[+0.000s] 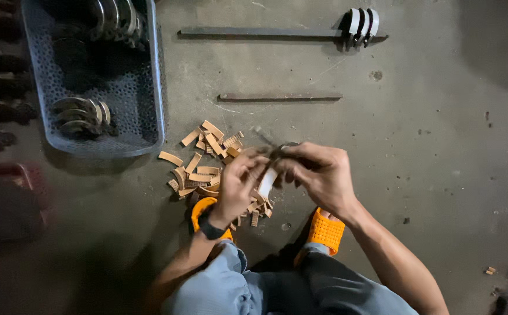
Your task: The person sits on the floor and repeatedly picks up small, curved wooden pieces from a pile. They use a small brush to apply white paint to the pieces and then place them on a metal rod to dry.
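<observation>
My left hand [237,185] and my right hand [318,172] meet above the concrete floor, both closed around a small curved metal piece [268,179] with a pale lining. A thin dark tool tip [264,136] sticks out up and to the left from between the hands; which hand grips it I cannot tell. Just left of my hands lies a pile of several tan curved strips [202,157] scattered on the floor. A black band sits on my left wrist.
A grey perforated plastic basket [156,87] at the upper left holds curved metal pieces. Two long metal bars [265,32] [280,97] lie further away, the far one carrying curved shoes [362,26]. My orange sandals [324,232] rest below my hands.
</observation>
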